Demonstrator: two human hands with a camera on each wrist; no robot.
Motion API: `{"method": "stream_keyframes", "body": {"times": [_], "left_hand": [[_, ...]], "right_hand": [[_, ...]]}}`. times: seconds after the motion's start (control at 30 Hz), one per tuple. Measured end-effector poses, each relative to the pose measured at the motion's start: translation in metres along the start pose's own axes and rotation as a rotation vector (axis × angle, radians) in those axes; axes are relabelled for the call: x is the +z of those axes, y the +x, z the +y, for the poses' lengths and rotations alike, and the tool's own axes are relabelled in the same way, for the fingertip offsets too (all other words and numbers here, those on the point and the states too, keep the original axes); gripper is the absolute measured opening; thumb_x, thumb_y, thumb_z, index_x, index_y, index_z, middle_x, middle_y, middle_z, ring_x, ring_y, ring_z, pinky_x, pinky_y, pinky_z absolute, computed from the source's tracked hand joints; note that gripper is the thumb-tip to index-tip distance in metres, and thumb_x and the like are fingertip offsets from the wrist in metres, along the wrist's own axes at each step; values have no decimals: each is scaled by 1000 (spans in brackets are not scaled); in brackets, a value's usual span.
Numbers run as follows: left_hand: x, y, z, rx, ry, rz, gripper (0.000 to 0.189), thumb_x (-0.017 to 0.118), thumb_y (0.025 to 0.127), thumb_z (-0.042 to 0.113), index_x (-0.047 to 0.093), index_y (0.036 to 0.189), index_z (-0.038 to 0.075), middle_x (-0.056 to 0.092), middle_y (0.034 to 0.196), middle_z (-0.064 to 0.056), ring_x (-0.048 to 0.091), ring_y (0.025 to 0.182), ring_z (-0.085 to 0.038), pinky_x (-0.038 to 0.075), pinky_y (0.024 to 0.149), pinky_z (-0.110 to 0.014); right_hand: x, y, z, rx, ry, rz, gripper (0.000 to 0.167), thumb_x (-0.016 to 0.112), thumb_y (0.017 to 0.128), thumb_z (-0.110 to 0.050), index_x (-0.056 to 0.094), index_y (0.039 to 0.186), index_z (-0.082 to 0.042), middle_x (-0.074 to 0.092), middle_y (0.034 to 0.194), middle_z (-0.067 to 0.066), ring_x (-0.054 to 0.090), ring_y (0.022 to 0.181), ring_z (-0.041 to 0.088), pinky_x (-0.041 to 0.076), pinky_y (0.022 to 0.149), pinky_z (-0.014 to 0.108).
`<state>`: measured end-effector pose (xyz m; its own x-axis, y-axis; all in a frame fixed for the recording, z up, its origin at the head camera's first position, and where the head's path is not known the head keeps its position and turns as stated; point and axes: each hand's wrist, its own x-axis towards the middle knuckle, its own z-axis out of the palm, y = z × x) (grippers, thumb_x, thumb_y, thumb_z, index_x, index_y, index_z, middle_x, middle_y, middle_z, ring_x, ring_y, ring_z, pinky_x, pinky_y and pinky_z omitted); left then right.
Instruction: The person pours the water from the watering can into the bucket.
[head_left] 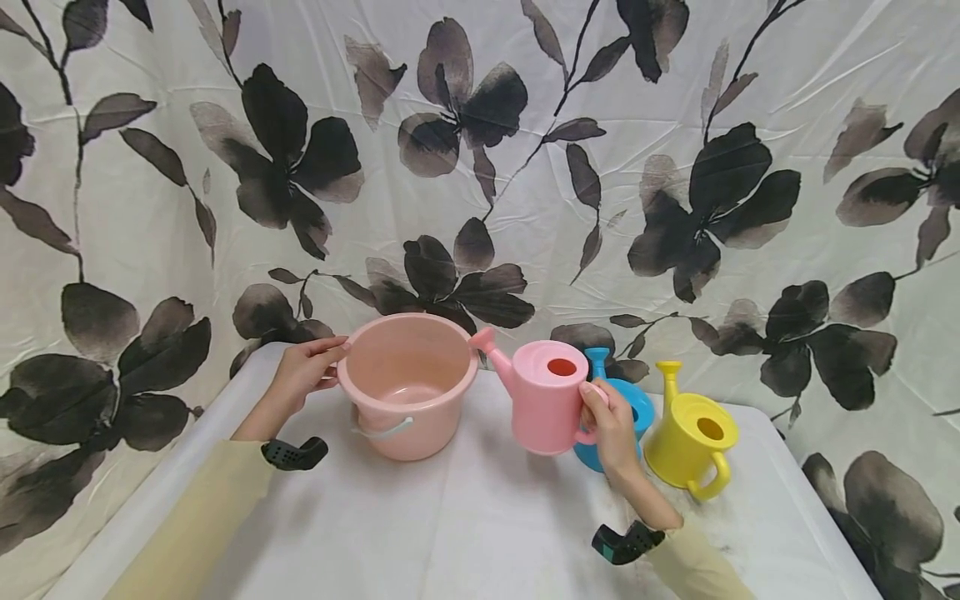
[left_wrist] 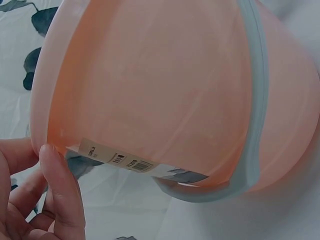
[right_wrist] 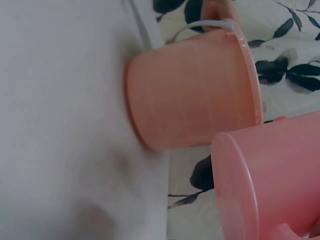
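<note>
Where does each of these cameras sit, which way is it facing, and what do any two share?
Head: on the person's head, facing forward and down at the pink bucket and watering cans; both hands and sleeves show.
Left wrist: on that wrist, facing the bucket's side, handle and label; the left hand pinches the rim.
Right wrist: on that wrist, turned sideways, looking past the pink watering can at the bucket; part of the left hand shows at top.
Shared: head and right wrist both show bucket and pink can.

Smooth, softly glossy plastic is seen in the bucket (head_left: 420,433), pink watering can (head_left: 543,408), blue can (head_left: 626,390) and yellow can (head_left: 675,442), while the bench (head_left: 465,533) is covered in matt cloth and the backdrop (head_left: 555,208) is formed of creased, faintly shiny fabric.
</note>
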<state>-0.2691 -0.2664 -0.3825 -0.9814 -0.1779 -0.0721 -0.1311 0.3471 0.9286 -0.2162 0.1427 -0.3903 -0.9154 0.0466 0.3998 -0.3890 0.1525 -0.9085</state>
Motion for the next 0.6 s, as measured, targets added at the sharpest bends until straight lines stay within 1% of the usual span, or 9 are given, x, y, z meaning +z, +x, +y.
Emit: {"method": "stream_keyframes", "body": {"times": [0.23,0.47,0.6], "left_hand": [[1,0,-1,1,4,3,55,52,98,37,46,141,3,55,127,-21,57,68,3,55,65,-13],[1,-1,-1,-6,7,6,56,51,98,38,45,142,5,53,130,-22,57,69,3,55,66,-13],[1,-1,-1,-6,7,6,56,51,98,39,45,142,5,53,132,-23,57,69,3,55,66,-13]], "right_hand": [[3,8,-9,-18,36,-46,36,45,100,-11,40,70,8,36,54,7,38,51,21,33,45,24],[7,17,-16,-59,40,-109,34,45,99,-11,41,70,6,37,54,5,39,51,12,33,45,23],[9,21,-19,-58,57,-156,34,45,99,-12,42,71,7,36,55,7,38,50,12,32,44,24]]}}
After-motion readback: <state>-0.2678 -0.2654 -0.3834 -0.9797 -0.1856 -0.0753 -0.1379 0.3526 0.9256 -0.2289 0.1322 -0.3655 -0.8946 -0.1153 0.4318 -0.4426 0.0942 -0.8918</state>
